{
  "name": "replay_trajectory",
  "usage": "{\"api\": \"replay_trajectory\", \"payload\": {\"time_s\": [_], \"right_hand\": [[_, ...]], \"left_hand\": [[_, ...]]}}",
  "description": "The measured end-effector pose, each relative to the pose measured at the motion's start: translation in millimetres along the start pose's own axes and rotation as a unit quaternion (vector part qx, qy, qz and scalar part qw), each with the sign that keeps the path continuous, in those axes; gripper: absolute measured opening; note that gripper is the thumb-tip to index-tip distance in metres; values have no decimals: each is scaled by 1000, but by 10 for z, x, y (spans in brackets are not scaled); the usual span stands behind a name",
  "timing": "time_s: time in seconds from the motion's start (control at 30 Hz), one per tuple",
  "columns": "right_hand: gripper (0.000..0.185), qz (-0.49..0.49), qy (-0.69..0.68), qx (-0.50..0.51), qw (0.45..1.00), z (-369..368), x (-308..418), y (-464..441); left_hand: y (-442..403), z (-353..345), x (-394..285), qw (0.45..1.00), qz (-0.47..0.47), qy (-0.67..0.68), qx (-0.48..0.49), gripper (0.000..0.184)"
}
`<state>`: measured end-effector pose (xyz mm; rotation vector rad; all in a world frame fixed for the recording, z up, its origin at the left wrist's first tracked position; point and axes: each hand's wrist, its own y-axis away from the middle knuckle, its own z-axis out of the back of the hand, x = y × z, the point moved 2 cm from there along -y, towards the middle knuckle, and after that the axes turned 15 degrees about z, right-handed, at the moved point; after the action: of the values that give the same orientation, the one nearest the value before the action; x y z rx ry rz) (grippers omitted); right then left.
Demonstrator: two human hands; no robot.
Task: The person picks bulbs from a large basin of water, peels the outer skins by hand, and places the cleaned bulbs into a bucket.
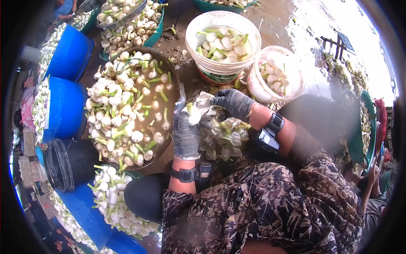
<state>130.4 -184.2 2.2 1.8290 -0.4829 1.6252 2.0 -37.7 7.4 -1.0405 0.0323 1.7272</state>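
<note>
My left hand, in a grey glove, is closed around a white garlic bulb with a short green stem. A thin grey strip like a blade sticks up past its fingertips; its other end is hidden. My right hand, gloved too, pinches pale, loose garlic skin beside the bulb. Below both hands lies a heap of peeled-off skins. Just left of my left hand stands a wide round basin of murky water with many unpeeled, stemmed bulbs.
Ahead stand a white bucket with peeled bulbs in water and a smaller white pail with more. Blue tubs of garlic and a black bucket line the left. Another person's arm shows at far right.
</note>
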Motion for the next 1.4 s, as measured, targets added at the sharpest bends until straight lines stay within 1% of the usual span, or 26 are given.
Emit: {"api": "replay_trajectory", "payload": {"time_s": [0.03,0.07,0.1,0.13,0.2,0.27,0.33,0.4,0.43,0.47,0.5,0.57,0.6,0.63,0.7,0.73,0.8,0.9,0.93,1.0,1.1,1.17,1.23,1.33,1.37,1.4], "right_hand": [[34,29,79,63,994,-18,58,42],[31,57,157,127,978,-22,91,71],[28,156,352,252,888,11,5,26],[29,39,389,298,871,-76,249,151],[35,-25,500,282,818,-144,243,219],[58,44,540,154,826,-127,274,290],[64,136,387,29,912,-135,456,316],[48,229,171,8,958,-211,596,284],[39,238,242,1,941,-203,604,280],[29,247,307,0,919,-230,607,264],[23,277,339,-30,899,-191,621,267],[18,274,430,-115,852,44,727,303],[17,240,490,-168,821,253,859,328],[18,124,538,-174,816,554,869,261],[24,141,553,-177,802,1054,730,150],[27,99,645,-187,735,906,1053,256],[35,74,561,-130,814,647,958,72],[30,202,425,49,881,-240,639,-347],[23,357,480,136,790,-473,475,-507],[40,342,445,305,769,-1009,166,-865],[32,457,531,235,674,-1580,-698,-1174],[27,534,541,188,622,-1699,-905,-1272],[28,430,466,288,718,-1667,-1040,-1468],[29,241,330,412,814,-1606,-1106,-1606],[31,195,482,424,741,-1628,-718,-1540],[38,155,538,304,771,-1654,-823,-1655]], "left_hand": [[-18,23,62,893,244,364,98,38],[17,-22,75,596,436,651,175,38],[42,-55,120,609,455,636,136,38],[30,-43,121,609,454,637,133,38],[10,-51,100,590,468,654,73,40],[3,-57,100,669,420,603,108,36],[4,-23,89,831,385,360,175,36],[-44,-245,-42,749,375,514,184,31],[-61,-323,-87,378,518,745,184,43],[10,-381,-55,379,518,746,179,43],[122,-435,18,703,416,524,239,51],[257,-394,109,895,286,208,272,70],[201,-233,-121,818,390,368,206,66],[220,-223,3,837,389,308,231,62],[177,-132,-124,795,416,421,128,42],[171,-127,-121,787,423,435,111,40],[137,-67,-189,784,418,452,86,38],[105,113,-219,803,392,447,54,35],[100,170,-200,809,381,447,40,33],[89,305,-163,798,374,473,9,30],[125,439,3,838,347,414,-78,25],[136,539,52,805,381,447,-82,25],[163,592,64,732,433,521,-81,26],[180,611,130,731,473,483,-98,28],[188,602,147,721,470,491,-134,29],[191,574,171,710,466,500,-169,30]]}}
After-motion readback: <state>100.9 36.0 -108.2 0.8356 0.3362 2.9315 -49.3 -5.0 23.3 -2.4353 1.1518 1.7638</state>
